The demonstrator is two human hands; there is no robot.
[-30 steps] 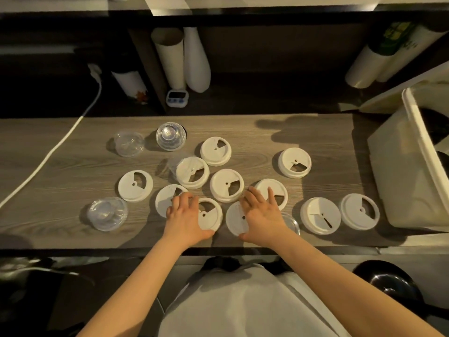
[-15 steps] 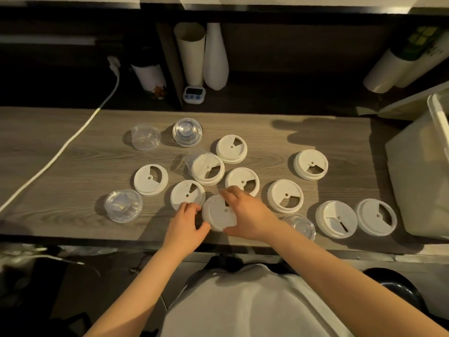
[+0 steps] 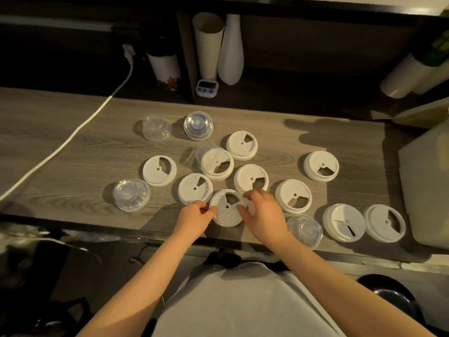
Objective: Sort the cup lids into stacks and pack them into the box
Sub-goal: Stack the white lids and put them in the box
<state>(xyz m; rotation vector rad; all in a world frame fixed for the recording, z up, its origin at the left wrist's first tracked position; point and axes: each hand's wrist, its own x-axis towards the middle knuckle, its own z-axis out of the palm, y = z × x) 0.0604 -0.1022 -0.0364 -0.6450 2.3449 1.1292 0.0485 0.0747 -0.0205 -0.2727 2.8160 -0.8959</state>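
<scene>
A white cable [image 3: 80,127] crosses the far left of the wooden surface [image 3: 73,171], well clear of the work. Next come the clear domed lids: one near the front edge [image 3: 131,195], two toward the back [image 3: 156,127] [image 3: 198,125]. They differ from the flat white lids, so they probably belong in a separate stack. White lids lie scattered singly across the middle, one at the left [image 3: 159,170] and one just beside the hands [image 3: 195,189]; another [image 3: 217,163] leans on a clear lid beneath it and will need separating.

The left hand [image 3: 194,218] pinches the left rim of a white lid [image 3: 227,208], fingers closed on its edge. The right hand [image 3: 266,210] curls loosely over that lid's right side, fingertips on its rim; its grip looks partly closed, and blur hides whether a second lid sits under it. Held from both sides, the lid is likely being squared up to begin a stack.

To the right, a clear lid [image 3: 304,230] sits just beside the right wrist and could be knocked. More white lids [image 3: 293,196] [image 3: 321,166] [image 3: 343,222] [image 3: 385,223] run toward the white box [image 3: 425,195] at the right edge, which has received nothing that I can see. Sorting has barely begun
</scene>
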